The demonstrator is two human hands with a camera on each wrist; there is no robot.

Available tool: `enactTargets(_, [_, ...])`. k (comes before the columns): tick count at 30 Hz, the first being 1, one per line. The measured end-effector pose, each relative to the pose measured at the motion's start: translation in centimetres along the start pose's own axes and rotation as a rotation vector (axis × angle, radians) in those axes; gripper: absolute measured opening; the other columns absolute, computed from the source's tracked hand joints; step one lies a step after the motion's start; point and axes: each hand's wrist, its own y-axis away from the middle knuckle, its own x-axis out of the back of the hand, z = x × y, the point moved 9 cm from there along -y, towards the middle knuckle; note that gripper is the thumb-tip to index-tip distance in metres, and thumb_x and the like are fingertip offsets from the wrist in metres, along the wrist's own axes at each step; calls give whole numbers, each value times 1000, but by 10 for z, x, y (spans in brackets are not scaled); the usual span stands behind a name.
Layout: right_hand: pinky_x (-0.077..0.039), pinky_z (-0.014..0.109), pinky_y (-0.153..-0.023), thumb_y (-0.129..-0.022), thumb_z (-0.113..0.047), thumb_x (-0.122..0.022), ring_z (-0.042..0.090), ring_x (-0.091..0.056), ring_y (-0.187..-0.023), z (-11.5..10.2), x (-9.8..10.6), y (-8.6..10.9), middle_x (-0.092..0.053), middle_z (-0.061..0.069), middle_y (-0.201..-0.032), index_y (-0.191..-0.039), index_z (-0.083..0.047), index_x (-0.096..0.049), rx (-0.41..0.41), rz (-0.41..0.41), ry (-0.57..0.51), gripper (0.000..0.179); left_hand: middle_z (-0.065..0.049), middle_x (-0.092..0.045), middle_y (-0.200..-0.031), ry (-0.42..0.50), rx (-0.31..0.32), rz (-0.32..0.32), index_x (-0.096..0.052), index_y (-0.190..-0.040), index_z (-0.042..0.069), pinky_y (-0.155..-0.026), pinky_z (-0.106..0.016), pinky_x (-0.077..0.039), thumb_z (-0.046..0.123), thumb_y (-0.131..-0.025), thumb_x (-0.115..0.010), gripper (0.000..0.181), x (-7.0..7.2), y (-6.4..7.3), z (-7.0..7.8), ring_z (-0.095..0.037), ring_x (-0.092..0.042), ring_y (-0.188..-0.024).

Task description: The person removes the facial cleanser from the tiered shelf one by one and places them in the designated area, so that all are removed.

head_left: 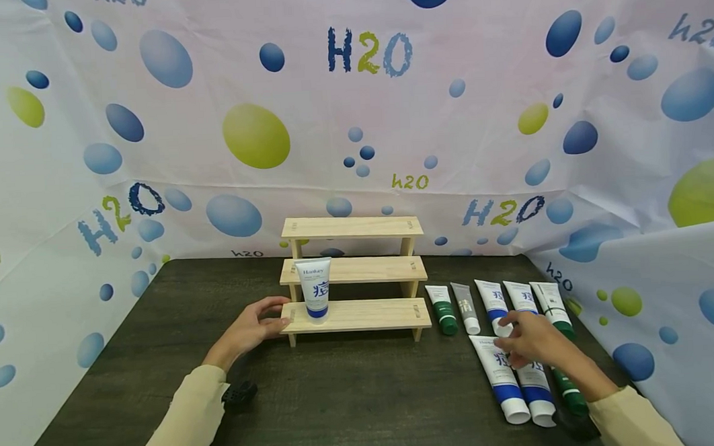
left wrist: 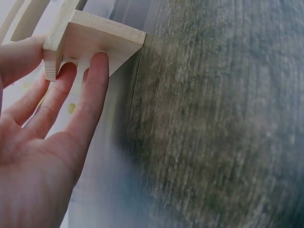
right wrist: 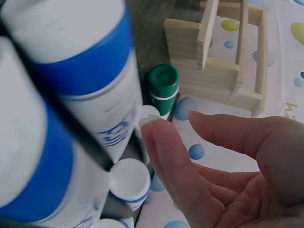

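Observation:
My left hand [head_left: 258, 328] grips the left end of the lowest step of a three-tier wooden stand [head_left: 362, 315]. In the left wrist view its thumb lies against the step's edge and its fingertips touch the support panel [left wrist: 99, 38]. Upright on that step stands a white cream tube [head_left: 314, 286] with a blue band. Over the tubes on the right hovers my right hand [head_left: 529, 340], thumb and fingers apart, nothing between them. Below it are white-and-blue tubes [head_left: 503, 377]; in the right wrist view a white cap [right wrist: 130, 179] shows close to the fingers.
Right of the stand lie a green-and-white tube [head_left: 443, 309], a grey tube [head_left: 466, 308] and more tubes, including a green one [head_left: 553, 307] at the far right. A small black object [head_left: 240, 393] lies by the left sleeve. A patterned sheet [head_left: 351, 115] hangs behind the dark table.

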Motion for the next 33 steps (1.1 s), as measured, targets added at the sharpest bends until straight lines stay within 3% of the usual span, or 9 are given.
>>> enactTargets(10, [-66,38,-58,-96,-10,-71,22,-72,-66,-32,-1,-9,-74,16,-89,-132,11,-57,93,-2,-60,44,-28,-42,-155,27,4,-1,-42,-154,4,-98,-42,-62,21,-101,-68,62,0,-1,-1,-38,-62,-128])
enactTargets(25, [-60,26,-52,-94,-7,-72,18,-71,-64,-89,-7,-26,-76,12,-88,-125,3,-64,266,98,0,33,-29,-42,-155,19,5,3,-42,-153,3,-98,-42,-62,22,-101,-68,61,0,-1,-1,-40,-60,-129])
enactTargets(33, [-60,28,-52,-95,-6,-71,26,-74,-67,-112,-14,-35,-77,17,-91,-125,1,-65,342,107,-39,31,-29,-42,-154,21,4,4,-43,-153,3,-98,-42,-62,21,-101,-68,61,0,0,0,-38,-61,-128])
